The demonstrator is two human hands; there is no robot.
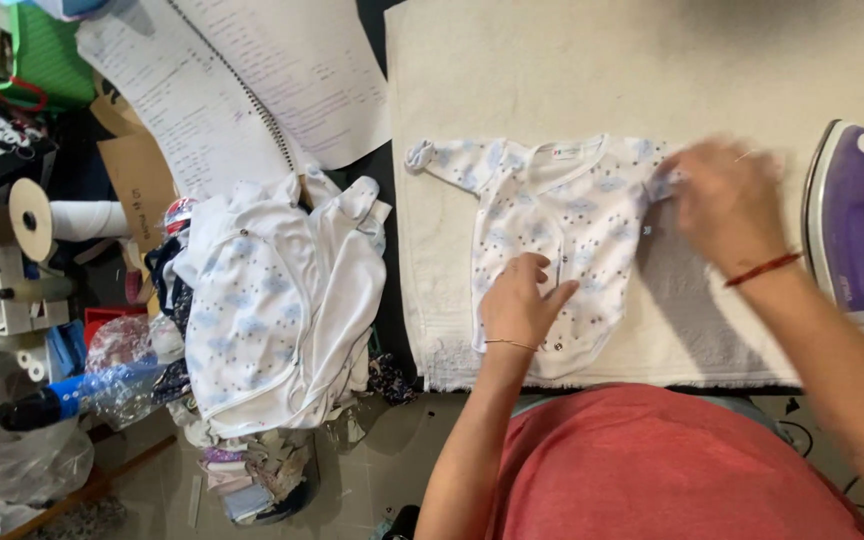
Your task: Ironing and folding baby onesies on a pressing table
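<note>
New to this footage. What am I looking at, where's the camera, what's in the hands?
There is no machine here: a person works with two bare hands. The single camera sits on their head and looks straight down. The left hand presses flat on a small white baby bodysuit with pale blue clouds, spread on a cream towel. The right hand, blurred by motion, is at the garment's sleeve; its exact grip cannot be told. A purple iron rests at the right edge. To the left lie a pile of similar garments and an open spiral notebook.
</note>
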